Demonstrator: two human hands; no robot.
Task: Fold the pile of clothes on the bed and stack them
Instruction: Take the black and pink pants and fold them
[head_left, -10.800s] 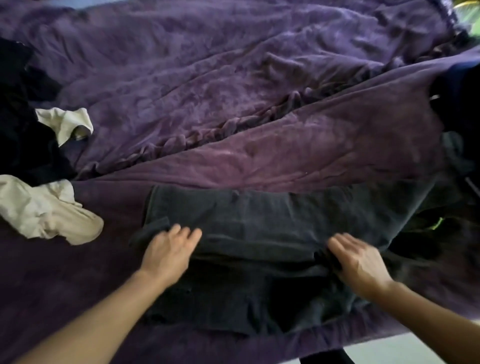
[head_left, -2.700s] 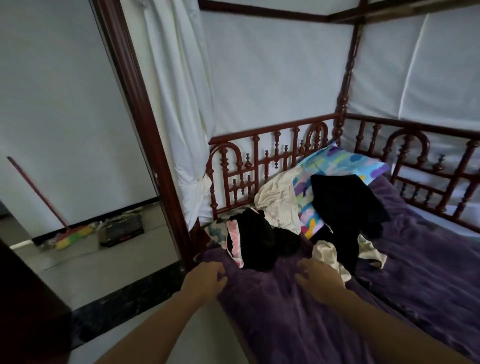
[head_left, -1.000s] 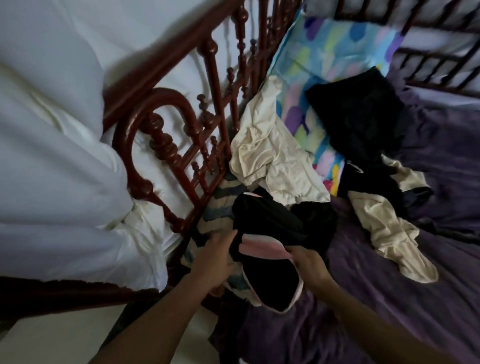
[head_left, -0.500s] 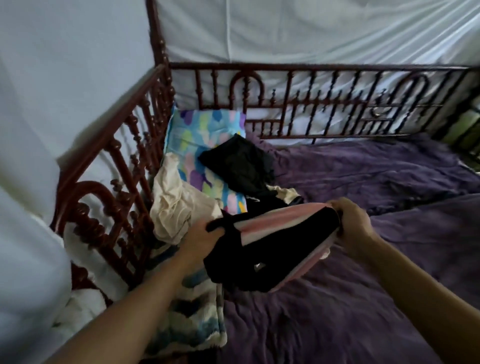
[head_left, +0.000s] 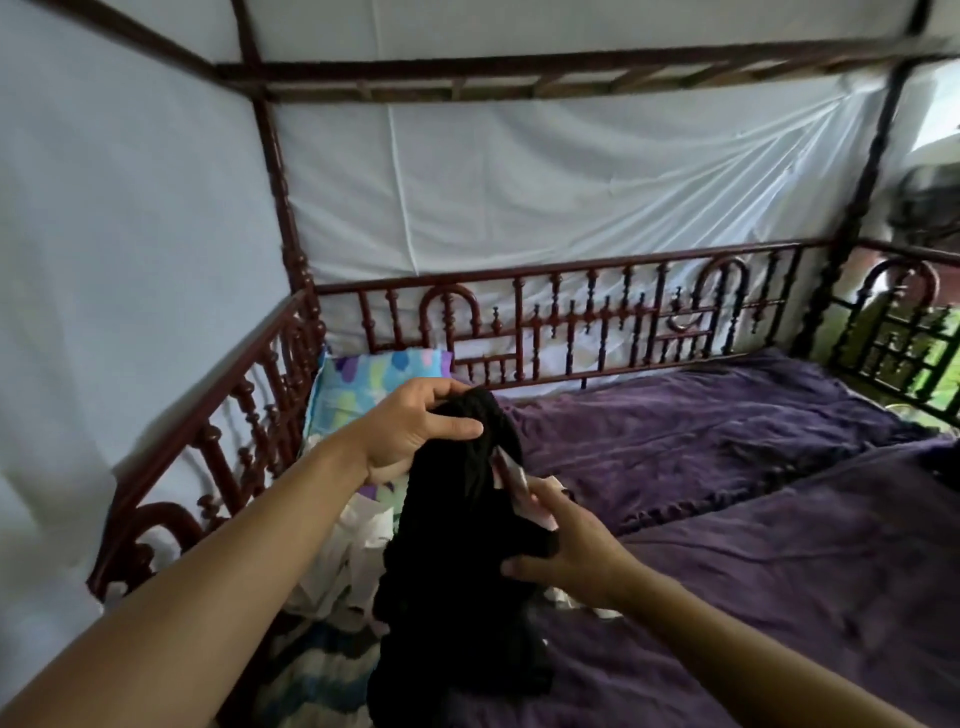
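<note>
The left grip (head_left: 410, 431) curls round the bunched top of a black garment (head_left: 452, 571), held up above the bed (head_left: 727, 519). The right grip (head_left: 571, 551), lower, pinches its pink-trimmed edge, thumb under the cloth. The garment hangs over pale clothes (head_left: 353, 551) beside the rail (head_left: 234, 431), near a patterned pillow (head_left: 363, 384).

home bedroom, carved wooden canopy bed (head_left: 571, 306), purple blanket (head_left: 727, 467), pillow (head_left: 363, 379)
</note>
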